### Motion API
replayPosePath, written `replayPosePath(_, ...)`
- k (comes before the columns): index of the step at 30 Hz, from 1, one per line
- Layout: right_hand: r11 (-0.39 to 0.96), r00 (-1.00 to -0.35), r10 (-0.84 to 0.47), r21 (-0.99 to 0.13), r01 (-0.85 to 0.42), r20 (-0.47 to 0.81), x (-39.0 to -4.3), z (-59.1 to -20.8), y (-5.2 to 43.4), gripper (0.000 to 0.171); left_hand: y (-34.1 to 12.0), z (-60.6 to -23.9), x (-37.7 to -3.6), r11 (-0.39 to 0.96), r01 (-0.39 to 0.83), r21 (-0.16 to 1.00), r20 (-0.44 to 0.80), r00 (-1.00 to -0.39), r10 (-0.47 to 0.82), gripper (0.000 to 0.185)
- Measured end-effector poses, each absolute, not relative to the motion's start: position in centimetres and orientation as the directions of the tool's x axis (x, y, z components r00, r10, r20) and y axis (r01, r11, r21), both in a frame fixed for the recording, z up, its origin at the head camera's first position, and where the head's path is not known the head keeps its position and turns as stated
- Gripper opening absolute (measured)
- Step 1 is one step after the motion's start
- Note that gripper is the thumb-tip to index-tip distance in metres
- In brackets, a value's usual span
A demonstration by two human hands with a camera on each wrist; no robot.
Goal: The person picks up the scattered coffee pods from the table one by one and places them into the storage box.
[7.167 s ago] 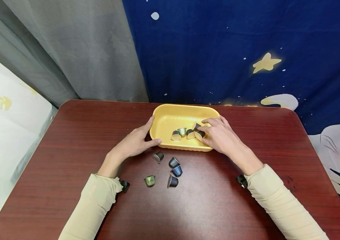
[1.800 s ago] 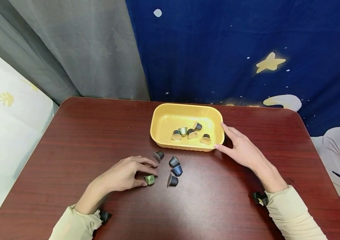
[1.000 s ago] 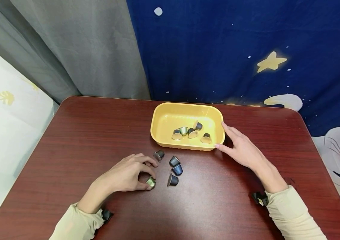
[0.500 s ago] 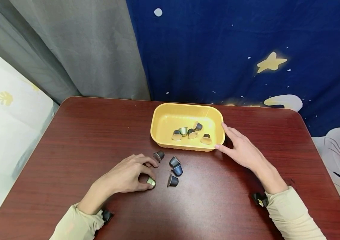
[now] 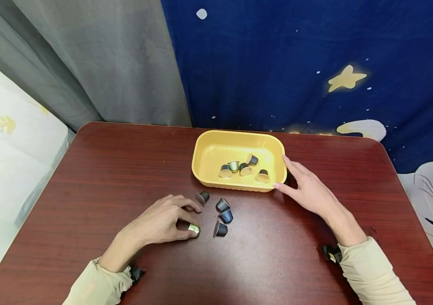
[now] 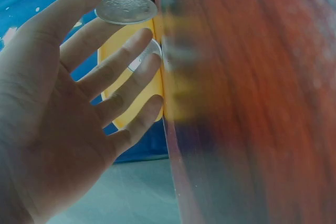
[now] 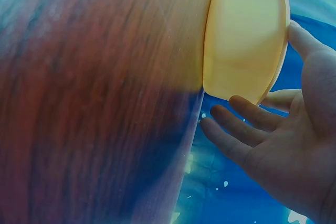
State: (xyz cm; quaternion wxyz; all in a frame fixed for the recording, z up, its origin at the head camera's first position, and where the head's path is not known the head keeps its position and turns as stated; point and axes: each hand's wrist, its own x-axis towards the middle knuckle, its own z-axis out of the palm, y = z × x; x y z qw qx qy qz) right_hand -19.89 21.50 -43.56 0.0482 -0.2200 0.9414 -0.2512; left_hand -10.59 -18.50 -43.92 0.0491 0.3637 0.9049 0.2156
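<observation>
Left hand: pinching green capsule between thumb and fingertip, tilted off its earlier upright rest on table; pickup judged under way. Right hand: fingers straight, unchanged, against yellow tray at its 3 o'clock end. Four dark capsules loose at tray's 6 o'clock.

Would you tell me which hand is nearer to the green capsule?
Left. The left hand pinches the green capsule between its fingertips, while the right hand rests against the yellow tray, well away from it.
</observation>
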Motion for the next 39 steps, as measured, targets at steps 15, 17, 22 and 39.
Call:
replayPosePath(15, 0.78, -0.901, -0.434, -0.496, -0.382, 0.011, -19.8, -43.6, 21.6, 0.09, -18.1, -43.1, -10.6, 0.636, 0.674, 0.376, 0.16, -0.724, 0.671, 0.011)
replayPosePath(17, 0.78, -0.901, -0.434, -0.497, -0.381, 0.01, -19.8, -43.6, 21.6, 0.09, -18.1, -43.0, -10.6, 0.632, 0.679, 0.374, 0.171, -0.72, 0.672, 0.01)
replayPosePath(22, 0.779, -0.901, -0.433, -0.497, -0.383, 0.016, -19.8, -43.7, 21.6, 0.089, -18.0, -42.5, -10.9, 0.628, 0.686, 0.367, 0.184, -0.716, 0.674, 0.01)
replayPosePath(39, 0.77, -0.902, -0.431, -0.508, -0.386, 0.032, -19.7, -43.7, 21.5, 0.089, -17.9, -41.5, -12.1, 0.597, 0.704, 0.386, 0.248, -0.702, 0.668, 0.015)
